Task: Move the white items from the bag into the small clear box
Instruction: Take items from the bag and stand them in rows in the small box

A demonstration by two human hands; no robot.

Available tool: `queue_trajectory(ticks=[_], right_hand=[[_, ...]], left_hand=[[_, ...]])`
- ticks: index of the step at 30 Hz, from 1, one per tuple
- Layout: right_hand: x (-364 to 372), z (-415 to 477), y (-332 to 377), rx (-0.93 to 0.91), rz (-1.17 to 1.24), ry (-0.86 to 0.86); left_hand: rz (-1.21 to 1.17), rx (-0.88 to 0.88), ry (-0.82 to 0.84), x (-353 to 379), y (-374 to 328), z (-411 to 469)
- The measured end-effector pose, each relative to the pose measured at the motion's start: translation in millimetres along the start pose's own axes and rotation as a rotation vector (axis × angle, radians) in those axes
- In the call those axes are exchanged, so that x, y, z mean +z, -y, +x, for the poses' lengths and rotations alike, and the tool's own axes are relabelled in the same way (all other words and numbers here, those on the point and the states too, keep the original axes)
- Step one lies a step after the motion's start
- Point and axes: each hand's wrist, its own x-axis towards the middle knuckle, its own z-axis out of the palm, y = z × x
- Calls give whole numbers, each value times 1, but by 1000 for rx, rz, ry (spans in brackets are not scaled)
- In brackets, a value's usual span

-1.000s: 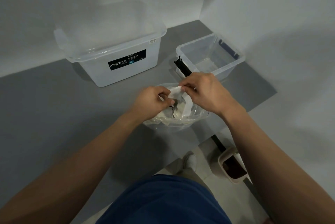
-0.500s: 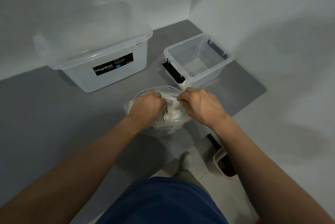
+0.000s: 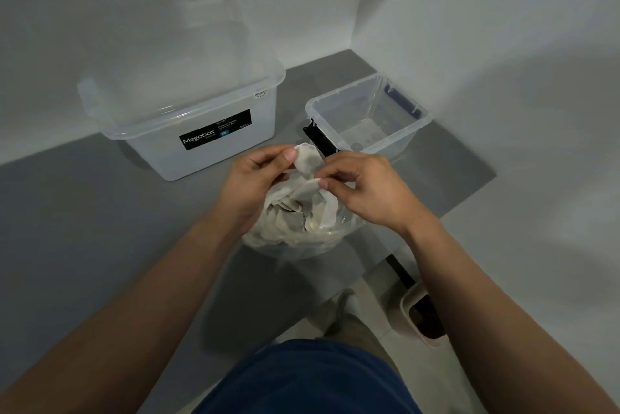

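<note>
A clear plastic bag (image 3: 302,239) full of white sachet-like items (image 3: 295,212) sits on the grey table in front of me. My left hand (image 3: 255,182) pinches one white item (image 3: 307,158) above the bag's mouth. My right hand (image 3: 365,192) pinches another white item (image 3: 310,186) just below it, over the open bag. The small clear box (image 3: 406,135) stands open beyond my right hand, at the back right, with nothing visible inside; a black latch (image 3: 318,141) hangs on its near left side.
A large clear lidded box (image 3: 201,125) labelled Megabox stands at the back left. Walls close the corner behind and to the right. The table's edge runs diagonally at lower right, with a beige bin (image 3: 422,319) on the floor below.
Both hands have risen from inside the bag's mouth, each now pinching a white item above it. The view has shifted slightly.
</note>
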Motion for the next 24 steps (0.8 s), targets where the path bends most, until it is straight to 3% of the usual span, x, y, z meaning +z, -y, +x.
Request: queue_trajectory(ticks=[7, 12, 17, 24], right_hand=[[-17, -1, -10, -32, -34, -41], [-49, 10, -33, -16, -46, -109], [-96, 45, -67, 46, -149, -261], [-103, 124, -130, 30, -403, -119]], left_hand=[[8, 40, 44, 21, -3, 7], [-71, 58, -89, 38, -9, 30], [51, 121, -198, 47, -20, 56], [57, 139, -341, 56, -21, 81]])
